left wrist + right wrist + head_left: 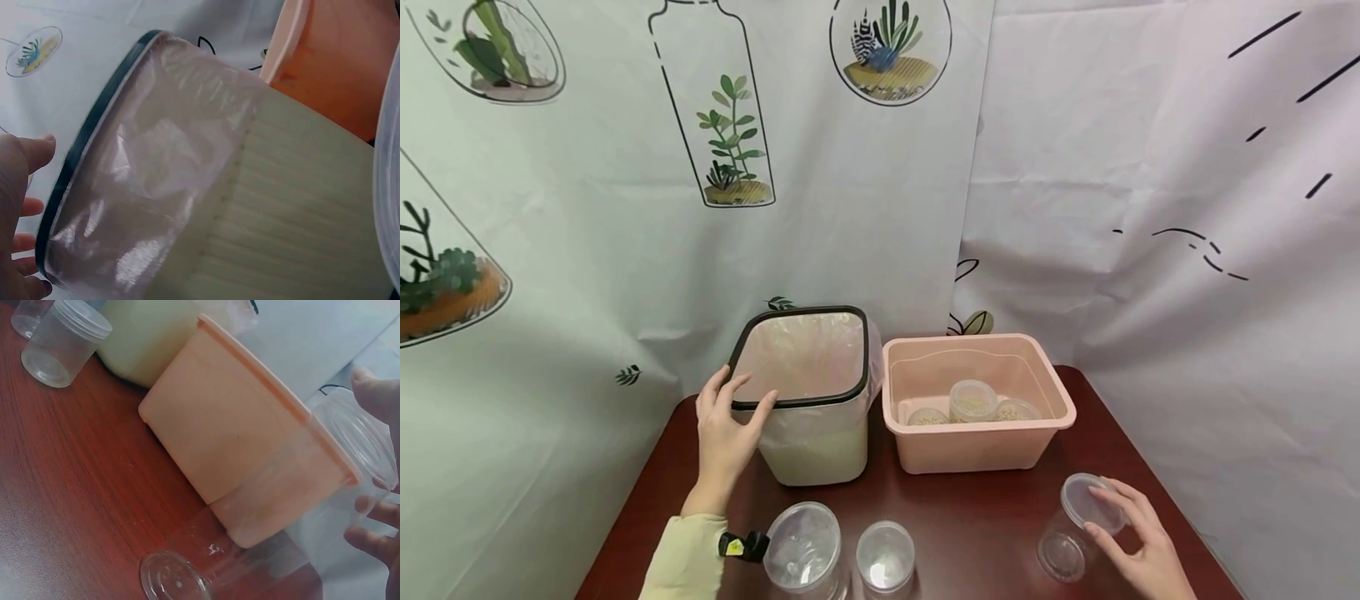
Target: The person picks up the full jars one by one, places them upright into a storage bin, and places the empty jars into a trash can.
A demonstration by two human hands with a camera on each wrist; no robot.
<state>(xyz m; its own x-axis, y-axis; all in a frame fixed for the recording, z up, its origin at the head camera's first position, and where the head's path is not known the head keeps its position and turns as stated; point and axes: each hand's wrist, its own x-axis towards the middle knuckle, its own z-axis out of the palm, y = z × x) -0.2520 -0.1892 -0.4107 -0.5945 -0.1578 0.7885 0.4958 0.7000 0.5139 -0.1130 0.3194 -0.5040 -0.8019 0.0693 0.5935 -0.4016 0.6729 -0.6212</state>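
My left hand (726,429) is held at the left front of a pale trash bin (812,454) lined with a clear bag. Its fingers and thumb are spread near the dark rim and hold nothing. At the right, my right hand (1138,533) has its thumb and fingers around the lid of a tall clear plastic jar (1063,554), which stands on the table. In the right wrist view, the jar's see-through wall (250,531) overlaps the pink bin, and fingers show behind the lid (359,437).
Two more clear lidded jars, a wider one (805,546) and a narrower one (886,557), stand at the front. A pink bin (977,450) at the back holds several small containers (973,400) with pale contents. Behind the dark red table (962,517) hangs a printed cloth (850,208).
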